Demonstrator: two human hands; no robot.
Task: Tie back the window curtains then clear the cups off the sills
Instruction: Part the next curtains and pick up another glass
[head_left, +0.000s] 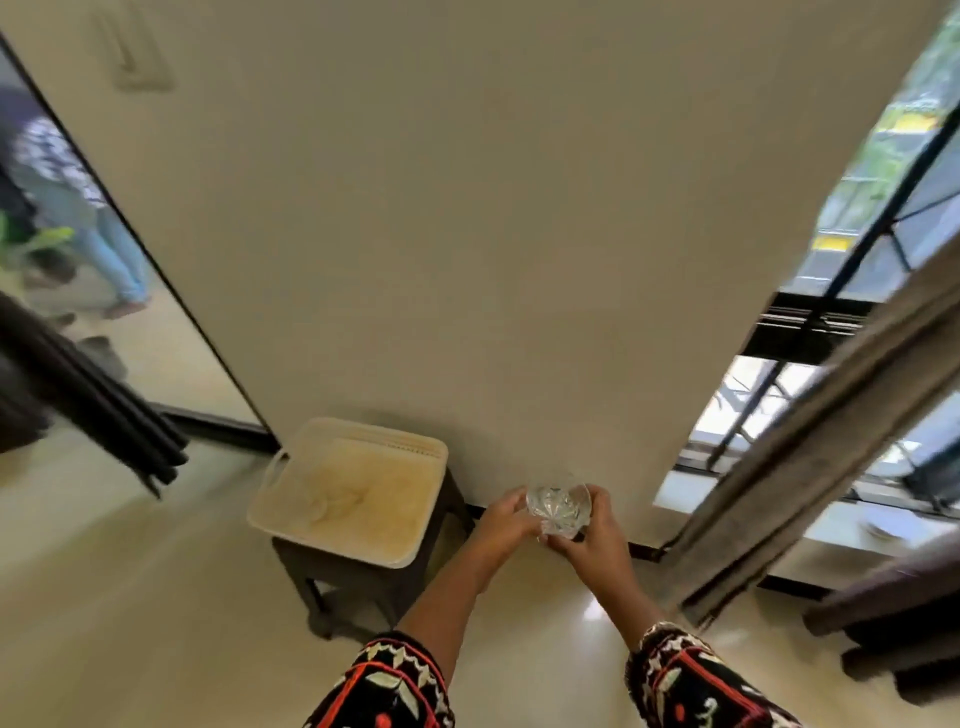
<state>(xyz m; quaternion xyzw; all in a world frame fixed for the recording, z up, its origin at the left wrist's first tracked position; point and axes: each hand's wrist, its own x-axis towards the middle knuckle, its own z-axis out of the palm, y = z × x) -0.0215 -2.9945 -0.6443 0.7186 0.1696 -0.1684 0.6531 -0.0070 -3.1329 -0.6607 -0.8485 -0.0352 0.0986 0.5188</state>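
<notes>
A plain cream wall (467, 208) fills twelve o'clock. Glossy pale floor (156, 597) spreads at six. At seven, a dark stool (322, 558) carries a cream tray (434, 457). Daylit windows (883, 171) stand at three and a dark-framed glass pane (156, 338) at nine.

One wide-angle camera rides on the person's head, facing a plain wall (467, 208) and tipped down toward the floor (130, 597). The left hand (506, 519) and right hand (592, 538) meet on outstretched arms, low in the middle. A window (857, 234) curves along the right edge, and a stool (327, 564) stands near.
</notes>
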